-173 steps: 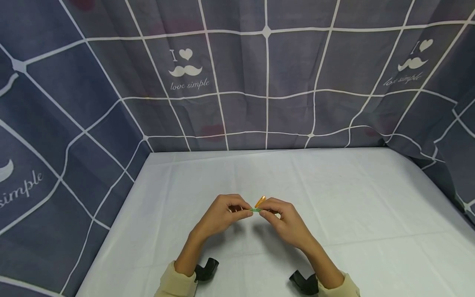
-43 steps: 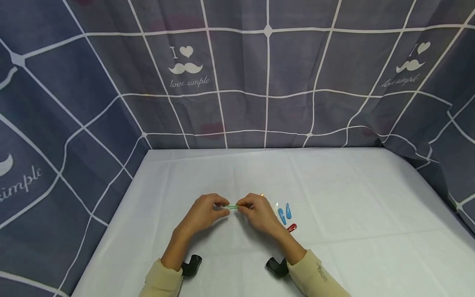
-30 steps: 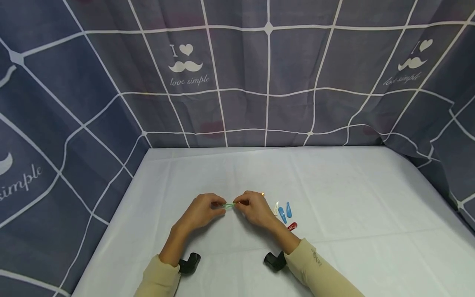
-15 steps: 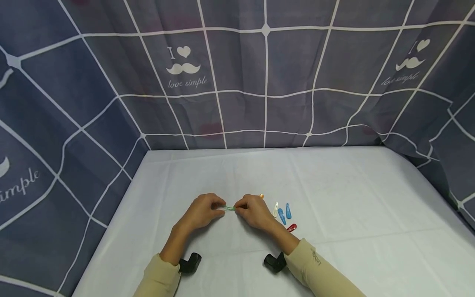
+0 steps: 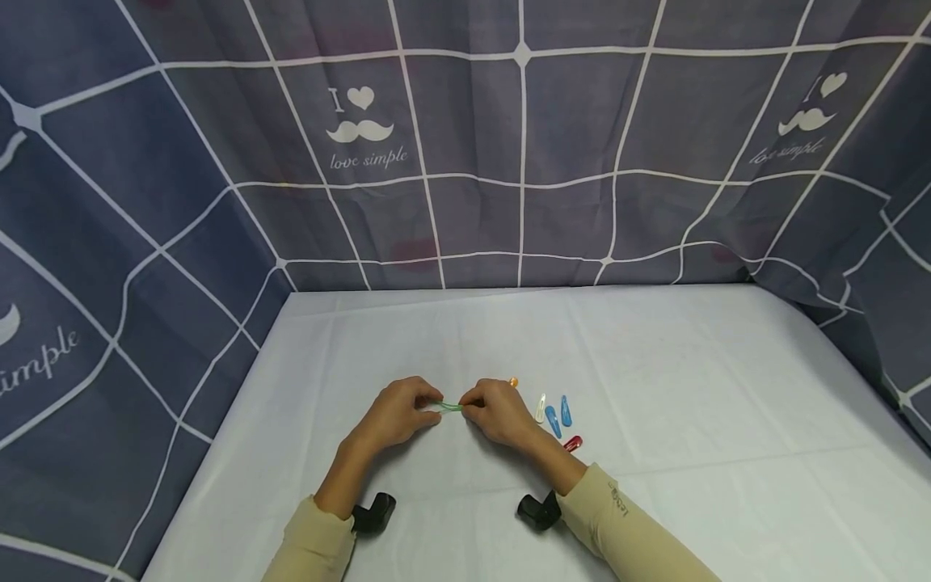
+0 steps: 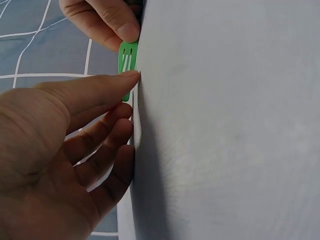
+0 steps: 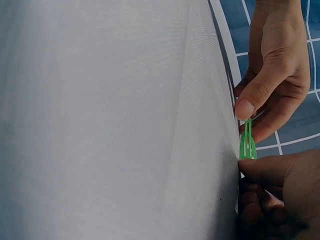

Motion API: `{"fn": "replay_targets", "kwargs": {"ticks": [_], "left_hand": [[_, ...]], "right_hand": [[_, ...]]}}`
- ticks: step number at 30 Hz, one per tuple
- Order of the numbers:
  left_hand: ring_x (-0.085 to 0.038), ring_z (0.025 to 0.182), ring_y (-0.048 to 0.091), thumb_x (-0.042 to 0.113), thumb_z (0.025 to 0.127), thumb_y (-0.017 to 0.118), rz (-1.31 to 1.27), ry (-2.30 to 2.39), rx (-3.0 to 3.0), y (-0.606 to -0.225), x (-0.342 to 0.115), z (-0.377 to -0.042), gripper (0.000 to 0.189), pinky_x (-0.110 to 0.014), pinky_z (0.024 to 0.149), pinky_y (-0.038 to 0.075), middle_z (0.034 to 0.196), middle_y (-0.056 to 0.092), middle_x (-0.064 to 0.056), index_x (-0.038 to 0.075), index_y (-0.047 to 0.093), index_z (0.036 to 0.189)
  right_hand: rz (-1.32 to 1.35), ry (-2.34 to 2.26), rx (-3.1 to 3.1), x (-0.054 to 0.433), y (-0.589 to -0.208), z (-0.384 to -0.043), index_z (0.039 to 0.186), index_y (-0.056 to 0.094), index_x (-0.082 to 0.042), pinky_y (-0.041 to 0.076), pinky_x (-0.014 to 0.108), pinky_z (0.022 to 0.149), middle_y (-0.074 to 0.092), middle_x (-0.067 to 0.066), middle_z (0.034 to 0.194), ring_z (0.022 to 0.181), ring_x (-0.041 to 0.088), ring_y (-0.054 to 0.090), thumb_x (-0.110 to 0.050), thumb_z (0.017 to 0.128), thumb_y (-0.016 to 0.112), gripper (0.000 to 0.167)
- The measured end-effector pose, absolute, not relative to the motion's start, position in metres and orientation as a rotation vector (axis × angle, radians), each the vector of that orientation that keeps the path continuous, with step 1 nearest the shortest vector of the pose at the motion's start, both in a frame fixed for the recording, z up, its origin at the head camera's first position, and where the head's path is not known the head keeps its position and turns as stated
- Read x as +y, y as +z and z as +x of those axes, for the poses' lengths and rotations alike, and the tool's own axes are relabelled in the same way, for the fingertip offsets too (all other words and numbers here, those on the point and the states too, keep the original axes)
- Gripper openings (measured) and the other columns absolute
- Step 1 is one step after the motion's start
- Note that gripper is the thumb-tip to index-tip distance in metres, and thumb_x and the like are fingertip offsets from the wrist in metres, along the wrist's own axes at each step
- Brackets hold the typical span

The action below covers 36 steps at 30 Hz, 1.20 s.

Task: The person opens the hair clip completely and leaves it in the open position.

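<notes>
A green snap hair clip (image 5: 451, 407) is stretched between both hands, low over the white table. My left hand (image 5: 393, 416) pinches its narrow end between thumb and fingers, while the other fingers curve loosely below in the left wrist view. At the wide end, the right hand (image 5: 502, 412) pinches the same clip. Two slots show near the broad end of the clip (image 6: 128, 55) in the left wrist view. Seen from the right wrist, slim prongs of the clip (image 7: 247, 142) run up to the left thumb.
Right of the right hand lie a whitish clip (image 5: 541, 408), two blue clips, one nearer (image 5: 553, 422), and a red clip (image 5: 573, 444) by the forearm. An orange item (image 5: 513, 382) peeks out behind the right hand. A patterned grey curtain (image 5: 473, 218) borders the white table (image 5: 655, 364).
Since the oldest frame both hands have shifted left, with the green clip still between them, and the loose clips on the table have come into sight. Over the last second they barely move.
</notes>
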<state>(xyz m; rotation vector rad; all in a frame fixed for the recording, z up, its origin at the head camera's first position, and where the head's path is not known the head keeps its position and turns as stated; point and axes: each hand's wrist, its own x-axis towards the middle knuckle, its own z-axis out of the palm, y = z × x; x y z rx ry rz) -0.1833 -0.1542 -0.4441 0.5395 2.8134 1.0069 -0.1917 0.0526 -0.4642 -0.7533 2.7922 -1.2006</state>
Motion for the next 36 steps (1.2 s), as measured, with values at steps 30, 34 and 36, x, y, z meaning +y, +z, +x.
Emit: {"fn": "replay_targets", "kwargs": {"ticks": [30, 34, 36], "left_hand": [[-0.014, 0.084, 0.054, 0.012, 0.079, 0.084, 0.429, 1.054, 2.781, -0.4424, -0.1529, -0.1800, 0.021, -0.035, 0.077, 0.046, 0.091, 0.060, 0.005, 0.010, 0.075, 0.097], [-0.013, 0.084, 0.053, 0.012, 0.079, 0.083, 0.437, 1.051, 2.783, -0.4427, -0.1529, -0.1800, 0.021, -0.034, 0.076, 0.046, 0.091, 0.060, 0.005, 0.010, 0.075, 0.098], [-0.013, 0.083, 0.053, 0.012, 0.079, 0.083, 0.448, 1.052, 2.785, -0.4431, -0.1528, -0.1802, 0.020, -0.034, 0.076, 0.046, 0.091, 0.060, 0.005, 0.009, 0.075, 0.097]], "right_hand": [[-0.750, -1.245, 2.796, 0.0538, -0.4664, -0.1923, 0.090, 0.078, -0.002, 0.049, 0.030, 0.070, 0.069, 0.001, 0.083, 0.078, 0.015, 0.062, 0.000, 0.086, 0.072, 0.008], [-0.739, -1.251, 2.789, 0.0546, -0.4670, -0.1925, 0.091, 0.078, -0.002, 0.050, 0.030, 0.071, 0.069, 0.002, 0.084, 0.079, 0.015, 0.062, 0.000, 0.086, 0.072, 0.007], [-0.733, -1.255, 2.783, 0.0549, -0.4672, -0.1925, 0.091, 0.077, -0.002, 0.050, 0.030, 0.071, 0.069, 0.002, 0.084, 0.079, 0.015, 0.062, -0.001, 0.086, 0.072, 0.007]]}}
